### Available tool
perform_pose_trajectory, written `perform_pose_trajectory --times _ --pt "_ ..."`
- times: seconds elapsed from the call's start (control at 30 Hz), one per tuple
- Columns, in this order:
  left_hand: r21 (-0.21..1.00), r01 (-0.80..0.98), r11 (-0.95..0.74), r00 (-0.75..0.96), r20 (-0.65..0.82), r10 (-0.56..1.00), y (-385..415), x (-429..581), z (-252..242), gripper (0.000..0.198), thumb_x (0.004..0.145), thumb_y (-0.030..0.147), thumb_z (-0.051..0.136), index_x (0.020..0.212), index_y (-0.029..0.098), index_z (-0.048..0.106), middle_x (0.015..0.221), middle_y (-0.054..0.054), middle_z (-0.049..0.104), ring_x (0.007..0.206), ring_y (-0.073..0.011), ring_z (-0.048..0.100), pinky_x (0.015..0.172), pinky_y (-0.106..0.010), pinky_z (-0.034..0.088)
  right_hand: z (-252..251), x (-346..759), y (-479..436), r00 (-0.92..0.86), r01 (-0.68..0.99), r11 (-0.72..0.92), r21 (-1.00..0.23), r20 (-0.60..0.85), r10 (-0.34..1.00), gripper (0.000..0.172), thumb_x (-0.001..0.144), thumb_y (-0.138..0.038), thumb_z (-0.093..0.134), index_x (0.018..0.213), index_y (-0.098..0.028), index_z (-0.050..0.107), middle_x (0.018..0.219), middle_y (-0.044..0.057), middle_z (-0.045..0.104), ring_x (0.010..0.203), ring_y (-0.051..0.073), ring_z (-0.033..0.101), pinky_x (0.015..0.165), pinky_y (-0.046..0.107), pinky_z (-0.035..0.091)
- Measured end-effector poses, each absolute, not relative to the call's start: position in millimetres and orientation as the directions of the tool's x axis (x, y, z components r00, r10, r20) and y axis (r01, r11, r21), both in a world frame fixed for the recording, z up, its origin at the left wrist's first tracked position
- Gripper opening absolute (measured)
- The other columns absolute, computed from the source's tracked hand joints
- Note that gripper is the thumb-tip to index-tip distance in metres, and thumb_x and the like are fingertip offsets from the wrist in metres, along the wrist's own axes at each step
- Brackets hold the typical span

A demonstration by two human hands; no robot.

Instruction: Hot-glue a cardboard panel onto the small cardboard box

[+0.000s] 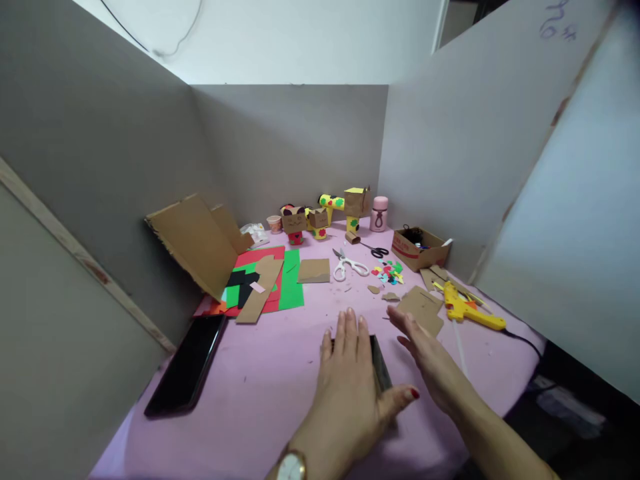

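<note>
My left hand [349, 380], with a watch [291, 467] on the wrist, lies flat with fingers stretched forward over a dark, straight-edged object [383, 368]. Most of that object is hidden under the palm, so its kind does not show. To the right, my right hand [425, 353] is held on edge above the pink tabletop, fingers extended and nothing in it. Just beyond its fingertips lies a flat piece of cardboard [420, 308].
A black phone [187, 363] lies left, near coloured paper [291, 287] and bent cardboard [197, 243]. White scissors [353, 267], paper scraps [389, 272] and a yellow glue gun [467, 310] lie beyond. Decorated cardboard figures [295, 223], a pink bottle [379, 215] and a small box [417, 252] stand behind.
</note>
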State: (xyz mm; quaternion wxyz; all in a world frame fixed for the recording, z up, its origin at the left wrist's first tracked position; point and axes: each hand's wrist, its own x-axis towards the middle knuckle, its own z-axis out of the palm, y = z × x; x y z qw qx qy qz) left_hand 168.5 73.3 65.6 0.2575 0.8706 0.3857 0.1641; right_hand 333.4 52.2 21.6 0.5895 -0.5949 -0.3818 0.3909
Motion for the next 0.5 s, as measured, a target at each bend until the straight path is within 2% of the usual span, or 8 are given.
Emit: perform_pose_trajectory --times 0.1,0.2,0.5 --pt "0.487 0.654 -0.579 0.666 -0.007 0.746 75 183 56 0.102 0.072 0.075 0.041 0.142 0.004 0.023 0.151 -0.023 0.012 0.14 -0.0382 0.005 0.11 -0.06 0.004 12 335 51 0.409 -0.054 -0.021 -0.998 -0.041 0.912 0.061 0.085 -0.064 0.038 0.129 -0.023 0.052 0.145 0.008 0.043 0.134 0.024 0.036 0.109 0.046 0.029" --pt "0.425 0.666 -0.612 0.677 -0.001 0.736 77 186 46 0.103 0.072 0.077 0.038 0.142 0.004 0.022 0.151 -0.022 0.013 0.14 -0.0381 0.007 0.11 -0.061 0.007 7 337 49 0.398 -0.097 -0.022 -0.995 -0.059 0.916 0.061 0.086 -0.064 0.037 0.128 -0.022 0.053 0.143 0.009 0.046 0.133 0.024 0.039 0.109 0.046 0.031" --pt "0.356 0.687 -0.634 0.687 -0.033 0.726 75 185 54 0.098 0.076 0.073 0.037 0.142 0.004 0.019 0.151 -0.022 0.01 0.141 -0.0361 0.005 0.11 -0.061 0.009 -8 338 40 0.36 -0.152 -0.039 -0.988 -0.092 0.928 0.067 0.083 -0.066 0.042 0.129 -0.018 0.051 0.145 0.013 0.042 0.134 0.027 0.035 0.109 0.05 0.028"
